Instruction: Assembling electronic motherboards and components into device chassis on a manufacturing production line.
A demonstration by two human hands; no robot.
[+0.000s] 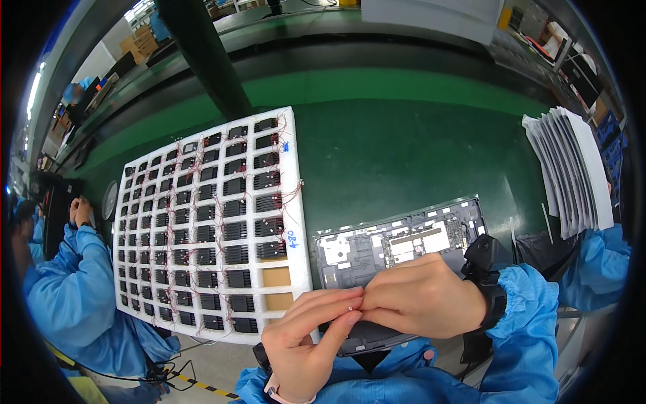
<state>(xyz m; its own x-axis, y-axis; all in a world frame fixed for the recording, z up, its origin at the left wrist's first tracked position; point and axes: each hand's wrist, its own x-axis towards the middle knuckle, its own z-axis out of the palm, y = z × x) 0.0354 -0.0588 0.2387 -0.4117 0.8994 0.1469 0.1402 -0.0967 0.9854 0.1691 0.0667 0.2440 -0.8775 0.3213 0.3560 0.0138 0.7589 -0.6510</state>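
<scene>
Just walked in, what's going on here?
Someone's left hand and right hand meet at the fingertips over an open dark electronics casing with its circuit board exposed. A small white piece shows between the left thumb and fingers; what the right fingertips hold is hidden. To the left, a white foam tray is mostly filled with black, red-wired parts; bare brown bottom shows at its near right corner.

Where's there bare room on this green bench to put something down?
The widest bare patch of green bench lies beyond the opened laptop base, between the white foam tray and stacked pale sheets. Crowded: the laptop base, where left hand and right hand meet over it, and most of the tray.
</scene>
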